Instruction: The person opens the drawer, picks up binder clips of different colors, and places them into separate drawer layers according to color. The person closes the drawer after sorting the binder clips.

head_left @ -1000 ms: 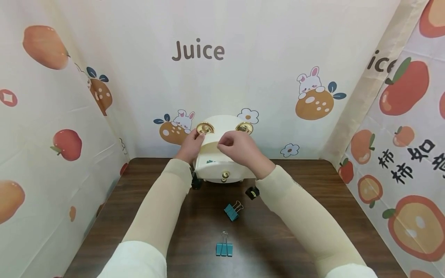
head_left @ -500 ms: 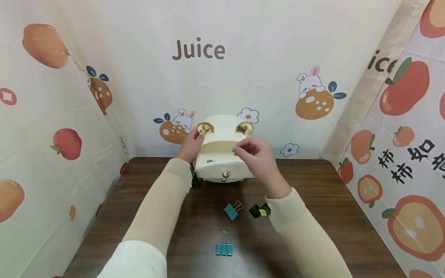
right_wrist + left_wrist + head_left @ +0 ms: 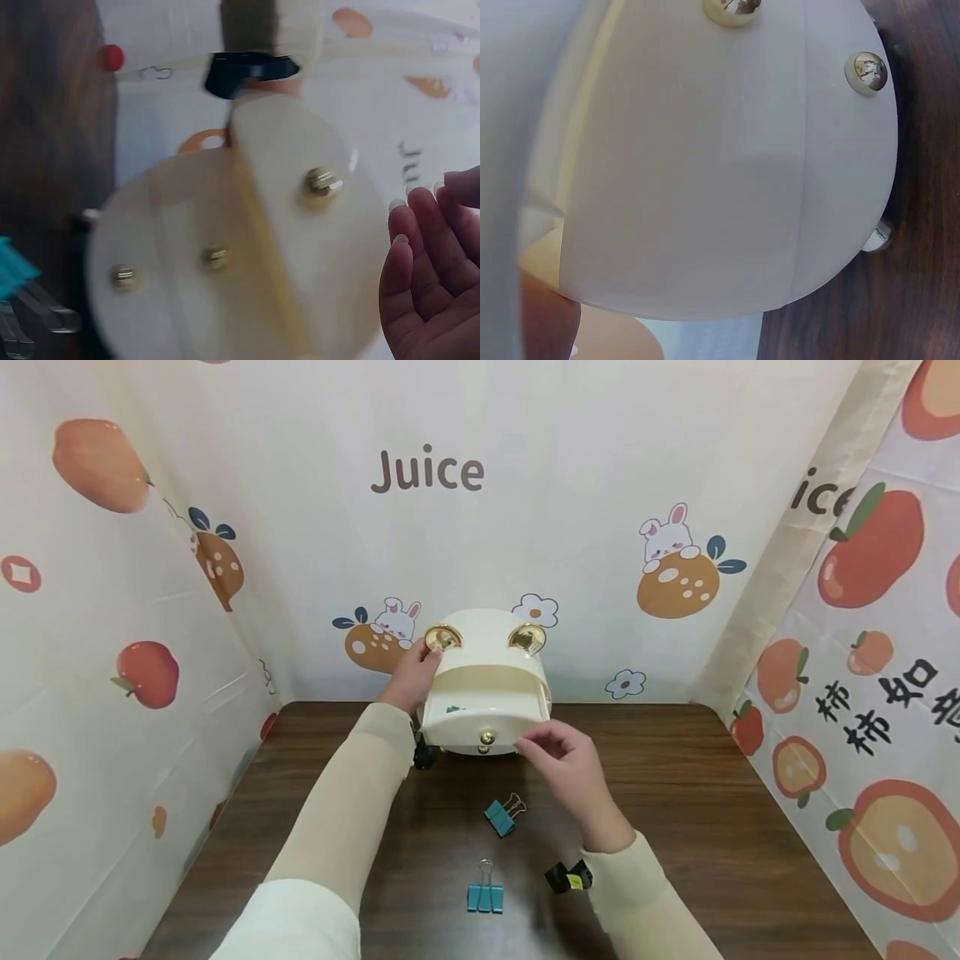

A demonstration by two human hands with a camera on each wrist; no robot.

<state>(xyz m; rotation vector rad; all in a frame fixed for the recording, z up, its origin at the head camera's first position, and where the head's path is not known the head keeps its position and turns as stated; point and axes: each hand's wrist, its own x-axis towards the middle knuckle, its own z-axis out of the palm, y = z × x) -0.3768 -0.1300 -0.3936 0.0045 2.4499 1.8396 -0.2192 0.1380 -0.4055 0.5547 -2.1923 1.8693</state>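
A cream mini drawer cabinet (image 3: pixel 491 639) with two gold ear-like discs stands at the table's back. Its upper drawer (image 3: pixel 457 727) is pulled out, with a bit of a teal binder clip (image 3: pixel 455 708) showing inside. My left hand (image 3: pixel 412 677) grips the cabinet's left side by the gold disc; its fingers are partly hidden behind. Just off the drawer's right front corner is my right hand (image 3: pixel 566 764), which holds nothing; in the right wrist view its fingers (image 3: pixel 431 247) are loosely bent. Two teal binder clips lie on the table, one (image 3: pixel 500 818) nearer the cabinet, another (image 3: pixel 485 897) nearer me.
The dark wooden table (image 3: pixel 675 827) is bounded by a printed cloth (image 3: pixel 570 468) at the back and both sides. Gold knobs (image 3: pixel 216 257) stick out from the cabinet's front. A black strap device (image 3: pixel 568 877) sits at my right wrist.
My right hand has drawn back from above the open drawer, down and to the right, towards me. The left hand keeps its hold on the cabinet, and the clips lie where they were.
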